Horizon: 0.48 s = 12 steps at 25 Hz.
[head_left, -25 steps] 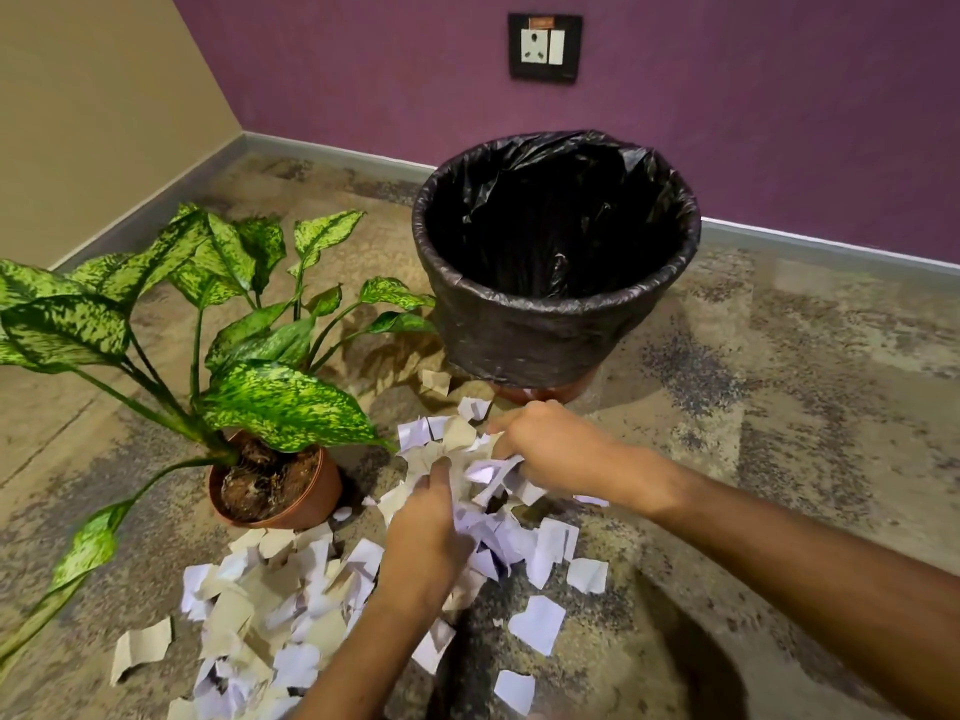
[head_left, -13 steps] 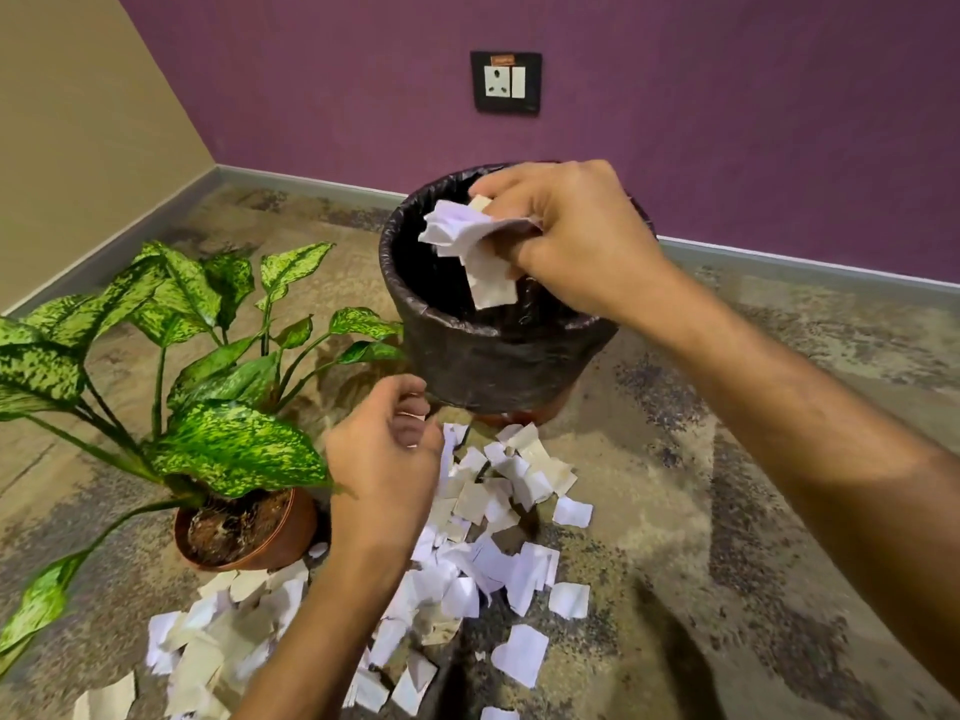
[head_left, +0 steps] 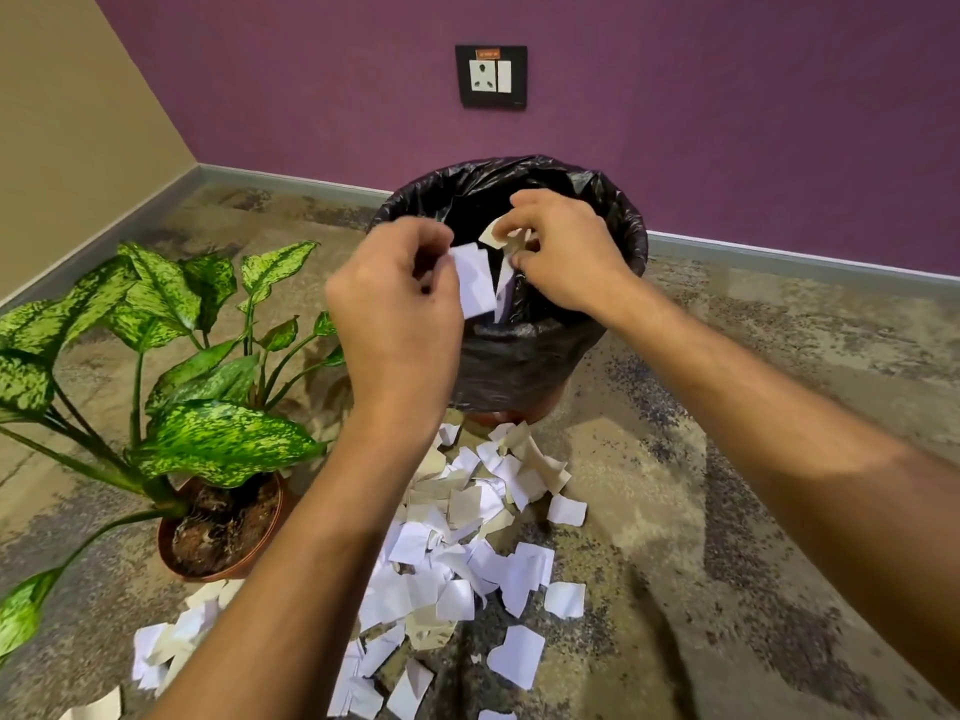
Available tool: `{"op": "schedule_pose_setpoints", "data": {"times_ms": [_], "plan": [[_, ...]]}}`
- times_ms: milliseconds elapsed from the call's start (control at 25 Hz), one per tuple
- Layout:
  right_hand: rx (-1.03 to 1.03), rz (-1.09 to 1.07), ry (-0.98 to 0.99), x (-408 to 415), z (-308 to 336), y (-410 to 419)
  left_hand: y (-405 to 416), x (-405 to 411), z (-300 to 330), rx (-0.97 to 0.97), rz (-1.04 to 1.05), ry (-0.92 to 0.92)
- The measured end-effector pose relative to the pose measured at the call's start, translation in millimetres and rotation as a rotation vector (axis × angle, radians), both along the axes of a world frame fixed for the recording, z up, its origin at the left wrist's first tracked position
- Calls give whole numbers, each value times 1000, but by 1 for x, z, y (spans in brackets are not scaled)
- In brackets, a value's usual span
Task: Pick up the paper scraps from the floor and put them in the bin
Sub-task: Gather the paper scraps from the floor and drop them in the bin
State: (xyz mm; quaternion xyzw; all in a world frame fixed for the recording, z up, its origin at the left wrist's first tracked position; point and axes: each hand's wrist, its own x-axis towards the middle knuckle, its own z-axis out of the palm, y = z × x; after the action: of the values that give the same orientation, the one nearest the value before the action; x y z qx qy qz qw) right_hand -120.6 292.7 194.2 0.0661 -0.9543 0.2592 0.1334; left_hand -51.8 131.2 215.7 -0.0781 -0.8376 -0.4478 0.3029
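Nearest: loose heap of torn white and beige paper scraps (head_left: 457, 558) spread over the mottled stone floor (head_left: 727, 459), most of the job prob. not yet done. Just left, a terracotta pot w/ a speckled green-leaved plant (head_left: 218, 444), close enough to snag an arm. Above the heap, left hand (head_left: 395, 309) w/ fingers curled, pinching a white scrap (head_left: 475, 280) at the bin's near rim. Right hand (head_left: 563, 252) over the mouth, fingertips pinching a few scraps (head_left: 501, 236) so they fall inside. Bin lined w/ a black plastic bag (head_left: 524, 356) sits by the purple wall (head_left: 727, 122), beneath a black switch plate (head_left: 491, 76).
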Motion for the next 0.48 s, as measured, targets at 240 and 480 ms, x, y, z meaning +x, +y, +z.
{"op": "schedule_pose_setpoints", "data": {"times_ms": [240, 480], "plan": [[-119, -28, 98, 2, 4, 0, 18, -23, 11, -49, 3, 54], [-406, 65, 384, 34, 7, -16, 41, 37, -34, 80, -154, 115]]}}
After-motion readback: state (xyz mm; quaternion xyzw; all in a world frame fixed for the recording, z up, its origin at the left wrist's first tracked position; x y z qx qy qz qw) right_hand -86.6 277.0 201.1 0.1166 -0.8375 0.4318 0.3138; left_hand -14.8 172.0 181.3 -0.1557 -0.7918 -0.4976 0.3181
